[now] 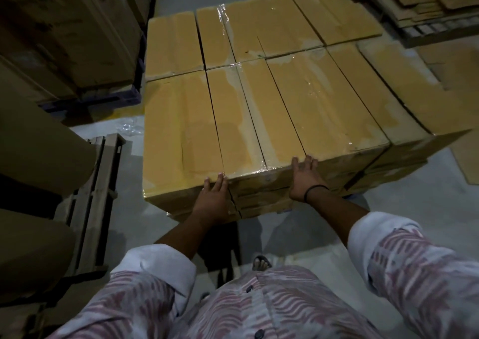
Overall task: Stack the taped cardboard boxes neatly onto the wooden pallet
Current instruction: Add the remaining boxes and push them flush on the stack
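A stack of long taped cardboard boxes point(259, 84) fills the middle of the head view, laid side by side in two rows. The pallet beneath it is almost wholly hidden. My left hand point(213, 194) presses flat against the near end face of the stack, fingertips at the top edge, where two boxes meet. My right hand point(303, 178) presses flat on the same near face further right, fingers spread and reaching the top edge of a box point(280, 121). A black band circles my right wrist.
An empty wooden pallet point(90, 198) lies on the floor at the left, beside large brown cartons point(39, 141). Tall stacked cartons point(64, 32) stand at the back left. Flattened cardboard sheets point(420, 4) lie at the back right. My sandalled foot point(261, 263) stands on the grey floor.
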Motion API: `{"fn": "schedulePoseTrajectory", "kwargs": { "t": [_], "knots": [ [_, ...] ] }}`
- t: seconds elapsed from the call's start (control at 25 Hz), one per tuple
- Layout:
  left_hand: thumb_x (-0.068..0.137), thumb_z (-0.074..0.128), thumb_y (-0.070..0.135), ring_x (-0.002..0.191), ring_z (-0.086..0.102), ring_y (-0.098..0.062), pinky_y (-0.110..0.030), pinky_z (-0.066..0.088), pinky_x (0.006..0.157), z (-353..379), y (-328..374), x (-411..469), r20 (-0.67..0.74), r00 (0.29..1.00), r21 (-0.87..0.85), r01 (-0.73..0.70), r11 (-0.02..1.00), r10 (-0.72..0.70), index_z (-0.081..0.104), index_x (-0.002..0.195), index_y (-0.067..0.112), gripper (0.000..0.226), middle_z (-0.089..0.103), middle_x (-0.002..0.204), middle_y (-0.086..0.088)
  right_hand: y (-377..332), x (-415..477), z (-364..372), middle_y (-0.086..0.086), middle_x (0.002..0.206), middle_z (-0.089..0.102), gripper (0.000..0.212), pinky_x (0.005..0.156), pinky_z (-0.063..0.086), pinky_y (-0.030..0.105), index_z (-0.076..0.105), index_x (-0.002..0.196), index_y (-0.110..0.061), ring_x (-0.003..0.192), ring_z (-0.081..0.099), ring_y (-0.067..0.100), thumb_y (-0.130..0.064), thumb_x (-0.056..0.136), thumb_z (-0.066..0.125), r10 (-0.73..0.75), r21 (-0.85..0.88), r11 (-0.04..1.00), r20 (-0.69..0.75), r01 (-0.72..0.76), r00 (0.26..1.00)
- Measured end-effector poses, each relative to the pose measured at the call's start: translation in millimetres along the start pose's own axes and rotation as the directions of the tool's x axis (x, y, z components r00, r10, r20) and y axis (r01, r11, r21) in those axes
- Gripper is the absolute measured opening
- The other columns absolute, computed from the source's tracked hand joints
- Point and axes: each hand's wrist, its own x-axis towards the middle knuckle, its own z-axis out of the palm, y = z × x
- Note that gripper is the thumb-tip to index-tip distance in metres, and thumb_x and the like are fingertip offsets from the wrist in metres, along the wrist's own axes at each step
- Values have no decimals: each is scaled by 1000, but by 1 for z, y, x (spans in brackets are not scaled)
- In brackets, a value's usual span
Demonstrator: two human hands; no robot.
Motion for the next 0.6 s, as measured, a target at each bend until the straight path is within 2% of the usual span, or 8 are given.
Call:
{"fn": "schedulePoseTrajectory", "kwargs": {
  "t": [0.16,0.32,0.44,0.6],
  "knots": [
    [96,65,39,157,1,-38,-49,18,126,-6,1,-8,-27,1000,-66,0,998,-2,0,165,17,97,-4,172,-3,9,1,-13,26,163,-2,100,120,25,51,0,159,-13,151,0,46,-35,89,67,-25,4,1000,21,25,999],
    [97,64,41,157,7,-37,-47,19,126,14,15,-42,-90,996,-63,11,998,-16,6,165,19,92,0,172,-5,11,-10,-10,20,162,12,84,116,34,46,21,155,-8,148,21,40,-36,91,67,-10,106,994,-16,12,1000],
    [98,62,41,157,10,-36,-45,20,125,33,19,-68,-108,993,-53,35,998,-41,9,165,22,88,0,172,-6,7,-35,6,21,161,17,80,116,34,46,23,155,-7,148,22,40,-35,93,65,-26,115,993,6,25,1000],
    [98,63,41,157,11,-35,-46,21,125,68,23,-111,-66,990,-127,111,986,-121,11,165,23,87,0,172,-6,4,-77,35,20,160,21,84,115,35,46,25,156,-15,147,23,39,-35,87,68,-84,128,989,53,77,995]
  ]
}}
